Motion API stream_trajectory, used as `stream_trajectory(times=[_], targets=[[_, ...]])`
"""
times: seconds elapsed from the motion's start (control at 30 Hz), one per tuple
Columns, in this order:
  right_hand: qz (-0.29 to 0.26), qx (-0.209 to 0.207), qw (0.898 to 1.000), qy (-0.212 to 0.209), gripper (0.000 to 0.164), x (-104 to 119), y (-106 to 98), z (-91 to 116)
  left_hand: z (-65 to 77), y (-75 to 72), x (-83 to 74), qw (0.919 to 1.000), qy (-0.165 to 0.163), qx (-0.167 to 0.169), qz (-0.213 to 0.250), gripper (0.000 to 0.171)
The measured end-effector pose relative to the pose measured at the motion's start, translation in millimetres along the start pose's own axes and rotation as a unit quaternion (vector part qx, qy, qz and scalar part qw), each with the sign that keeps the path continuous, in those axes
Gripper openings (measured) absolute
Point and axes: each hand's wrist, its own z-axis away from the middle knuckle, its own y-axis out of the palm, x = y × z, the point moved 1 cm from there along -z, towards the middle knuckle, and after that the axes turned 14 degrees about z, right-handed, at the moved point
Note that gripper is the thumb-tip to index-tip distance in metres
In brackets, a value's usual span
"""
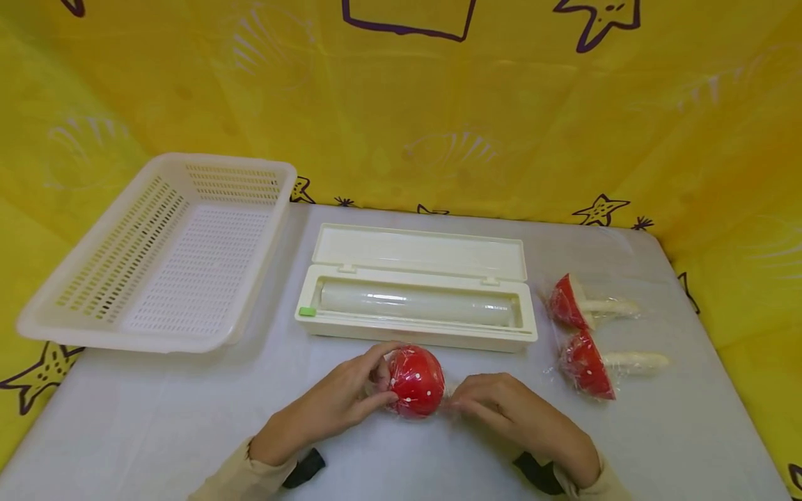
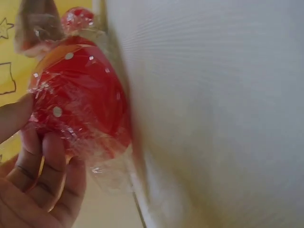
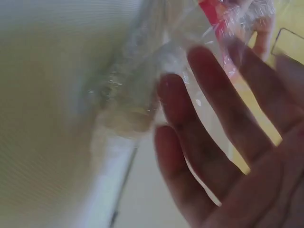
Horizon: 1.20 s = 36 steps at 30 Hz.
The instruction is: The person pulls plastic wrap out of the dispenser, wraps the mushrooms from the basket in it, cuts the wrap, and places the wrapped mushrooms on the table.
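A red mushroom cap with white dots [image 1: 418,381], covered in crinkled clear film, is near the front of the table. My left hand [image 1: 341,396] grips its left side, with thumb and fingers around the cap. The left wrist view shows the wrapped cap [image 2: 85,95] close against those fingers. On the other side, my right hand [image 1: 516,410] touches loose film beside the cap. Its fingers [image 3: 209,109] look fairly straight and spread against the clear film [image 3: 142,71] in the right wrist view. A pale stem end [image 3: 128,121] shows through the film there.
Behind the hands stands a cream cling film dispenser [image 1: 416,341], lid raised, with a film roll [image 1: 416,303] inside. Two film-wrapped mushrooms [image 1: 585,365] with red caps and pale stems lie at right. A white perforated basket [image 1: 250,306] stands at left. Yellow cloth [image 1: 401,125] hangs behind.
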Motion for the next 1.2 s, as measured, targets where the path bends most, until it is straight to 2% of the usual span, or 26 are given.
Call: stream_trajectory(times=[0.1,0.23,0.33,0.4,0.47,0.6,0.7,0.8,0.87,0.97,1.07,1.2], targets=[[-0.015,-0.041,0.999,-0.004,0.015,-5,1,-2,-0.9,-0.9,0.7,0.9999,-0.005,0.014,0.005,0.049],[-0.043,-0.09,0.994,0.037,0.013,-8,0,-3,-1.1,-0.4,0.1,0.9997,-0.008,0.022,-0.002,0.022],[-0.029,-0.14,0.988,0.06,0.01,-8,0,-3,-0.5,-1.2,-1.0,0.9996,-0.017,0.021,0.0,0.018],[0.002,-0.155,0.985,0.07,0.018,-8,2,-3,0.2,-2.4,-1.6,0.9994,-0.026,0.023,0.004,0.02],[0.042,-0.139,0.986,0.081,0.031,-7,6,-4,1.2,-4.0,-2.1,0.9991,-0.033,0.025,0.009,0.02],[0.077,-0.059,0.99,0.105,0.051,-4,16,-7,2.1,-5.6,0.0,0.9974,-0.052,0.027,0.041,0.028],[0.091,-0.039,0.99,0.099,0.047,-2,22,-8,2.5,-6.1,2.1,0.9932,-0.073,0.03,0.085,0.041],[0.114,-0.051,0.988,0.087,0.036,-2,27,-9,2.4,-6.3,2.9,0.9859,-0.106,0.042,0.123,0.05],[0.121,-0.06,0.987,0.085,0.03,-1,28,-10,2.3,-6.1,3.5,0.981,-0.135,0.052,0.128,0.058],[0.106,-0.062,0.988,0.094,0.027,-1,30,-10,2.1,-5.0,5.1,0.9759,-0.171,0.065,0.12,0.072],[0.094,-0.066,0.988,0.101,0.028,-1,30,-10,1.3,-3.9,6.6,0.9762,-0.184,0.063,0.095,0.076],[0.082,-0.074,0.988,0.103,0.029,-2,30,-11,-0.9,-1.8,5.8,0.9835,-0.179,0.029,0.001,0.075]])
